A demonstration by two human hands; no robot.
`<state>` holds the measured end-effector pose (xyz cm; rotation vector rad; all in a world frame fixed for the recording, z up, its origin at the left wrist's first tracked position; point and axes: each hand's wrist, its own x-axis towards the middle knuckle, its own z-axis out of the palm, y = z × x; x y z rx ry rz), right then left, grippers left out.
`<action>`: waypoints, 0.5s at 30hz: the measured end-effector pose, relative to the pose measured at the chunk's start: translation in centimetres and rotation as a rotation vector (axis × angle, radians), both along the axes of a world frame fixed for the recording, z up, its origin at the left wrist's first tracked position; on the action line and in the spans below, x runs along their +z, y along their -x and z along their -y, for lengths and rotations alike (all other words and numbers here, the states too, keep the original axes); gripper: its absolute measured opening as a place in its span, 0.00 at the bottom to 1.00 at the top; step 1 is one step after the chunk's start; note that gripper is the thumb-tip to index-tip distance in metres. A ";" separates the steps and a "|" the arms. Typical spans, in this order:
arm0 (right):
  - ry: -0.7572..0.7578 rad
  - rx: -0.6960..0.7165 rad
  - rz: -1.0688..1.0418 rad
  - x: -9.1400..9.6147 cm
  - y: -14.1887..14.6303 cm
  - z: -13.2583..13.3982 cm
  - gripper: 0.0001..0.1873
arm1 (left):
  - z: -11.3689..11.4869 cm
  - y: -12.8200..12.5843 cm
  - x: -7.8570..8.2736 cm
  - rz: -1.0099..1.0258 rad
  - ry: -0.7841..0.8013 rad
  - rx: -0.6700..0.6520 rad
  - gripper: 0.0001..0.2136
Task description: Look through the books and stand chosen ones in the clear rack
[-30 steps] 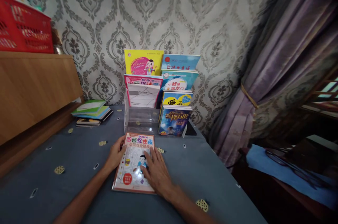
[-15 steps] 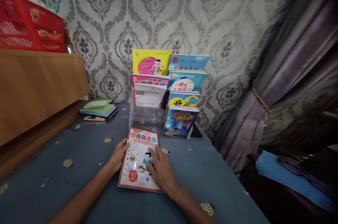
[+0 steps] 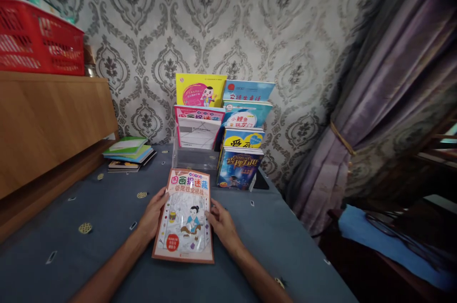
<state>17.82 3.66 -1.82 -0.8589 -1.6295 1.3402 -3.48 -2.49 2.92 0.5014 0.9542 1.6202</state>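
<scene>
Between my hands is an orange-bordered picture book [image 3: 184, 217], cover up, its top edge in front of a clear plastic book rack [image 3: 194, 158]. My left hand [image 3: 154, 212] grips the book's left edge, the fingers partly hidden behind it. On the opposite edge, my right hand [image 3: 222, 224] pinches the book with the thumb on the cover. The rack's left side holds a yellow book [image 3: 200, 86] at the back and a pink book [image 3: 180, 112] with a white sheet [image 3: 198, 132] before it. Blue books [image 3: 240, 167] and others fill its right side.
A small stack of books [image 3: 129, 151] lies at the left by a wooden cabinet [image 3: 57, 122], with a red basket [image 3: 41, 36] on top. A purple curtain [image 3: 321, 174] hangs at the right, beside a blue cloth [image 3: 385, 246]. Patterned wallpaper is behind.
My right hand has slid from the book's cover to its right edge, uncovering the picture. The book is now a little closer and raised toward me. The view has shifted slightly.
</scene>
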 end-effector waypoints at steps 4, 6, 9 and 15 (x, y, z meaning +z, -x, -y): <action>0.161 0.146 -0.073 1.6 -0.5 0.3 0.27 | 0.2 0.0 0.5 -0.013 -0.010 0.000 0.22; 0.157 0.165 -0.122 2.5 -0.6 0.6 0.27 | 0.3 0.2 0.7 -0.015 -0.020 0.000 0.24; 0.081 0.183 -0.174 3.8 -0.7 0.9 0.27 | 0.2 0.9 0.7 -0.012 -0.015 0.034 0.27; -0.276 0.055 -0.146 5.3 -1.1 1.8 0.20 | 0.2 2.0 0.1 -0.109 -0.171 0.115 0.27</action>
